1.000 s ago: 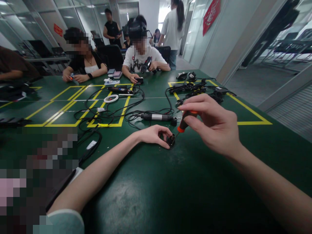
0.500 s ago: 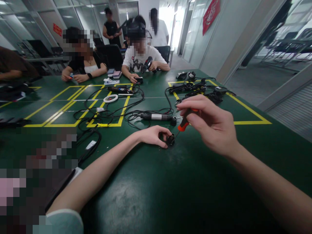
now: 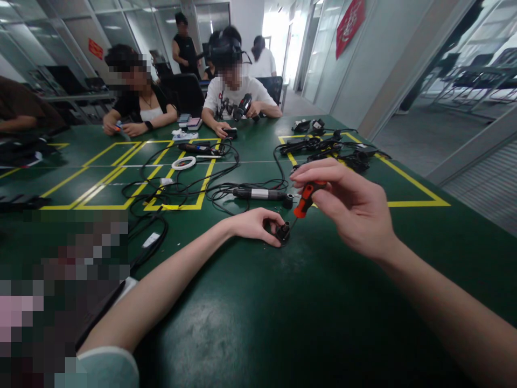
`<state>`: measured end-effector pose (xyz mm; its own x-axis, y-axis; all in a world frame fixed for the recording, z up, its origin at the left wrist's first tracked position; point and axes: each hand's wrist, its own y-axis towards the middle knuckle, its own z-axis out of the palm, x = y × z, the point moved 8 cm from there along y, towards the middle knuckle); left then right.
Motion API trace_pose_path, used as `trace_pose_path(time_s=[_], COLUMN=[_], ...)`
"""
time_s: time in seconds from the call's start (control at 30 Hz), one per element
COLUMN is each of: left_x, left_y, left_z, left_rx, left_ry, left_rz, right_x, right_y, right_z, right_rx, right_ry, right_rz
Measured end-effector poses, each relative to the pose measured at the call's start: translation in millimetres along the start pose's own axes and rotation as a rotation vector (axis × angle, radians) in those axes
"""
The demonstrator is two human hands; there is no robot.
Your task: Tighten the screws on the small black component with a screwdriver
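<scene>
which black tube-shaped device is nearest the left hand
The one with the broad silver band, just beyond the left hand; the other black device lies farther back, near the white ring.

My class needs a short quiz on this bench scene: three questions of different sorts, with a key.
1. Which hand holds the screwdriver?
2. True or false: the screwdriver points away from the black part in the left hand.
3. Fill the gap: the thick lines on the green table are ____.

Key:
1. The right hand.
2. False; its shaft slants down toward the black part.
3. Yellow.
</scene>
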<state>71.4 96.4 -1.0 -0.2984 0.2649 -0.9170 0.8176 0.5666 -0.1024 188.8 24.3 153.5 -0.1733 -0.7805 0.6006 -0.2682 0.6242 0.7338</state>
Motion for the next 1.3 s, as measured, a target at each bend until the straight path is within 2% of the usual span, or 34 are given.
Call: trace_pose_path(time_s=[0.13,0.3,0.53,0.73,0.9,1.1,1.3], left_x=[-2.1,-0.4,-1.5,0.1,0.0,0.4,-0.5], left_y=[-0.5,0.2,-0.6,0.0,-0.4,-0.5,-0.6], left_z=[0.1,-0.5,-0.2,0.5,-0.2,0.6,0.3], left_rx=[-0.002,-0.007,-0.012,0.002,-0.008,0.005,0.009], left_ry=[0.002,0.003,-0.018,-0.031,-0.036,-0.047,-0.035], left_rz=[0.015,-0.004,-0.004,0.000,0.003,-0.006,-0.005], right_x=[2.4,-5.1,4.2,-2.8,3.1,-3.4,3.3], right_y=[-0.4,-2.2,-1.1,-3.1,-1.5,-3.3,-2.1], right_z=[-0.5,2.5,-0.7,1.8,-0.4,1.8,-0.6], right_rx=[-0.022,0.011,-0.020,-0.004,-0.035,-0.011,-0.036], right_ry=[-0.053,0.089,-0.032,0.144,0.001,0.128,0.013], right_rz=[-0.045,0.067,-0.049,0.035,-0.061,0.043,-0.079])
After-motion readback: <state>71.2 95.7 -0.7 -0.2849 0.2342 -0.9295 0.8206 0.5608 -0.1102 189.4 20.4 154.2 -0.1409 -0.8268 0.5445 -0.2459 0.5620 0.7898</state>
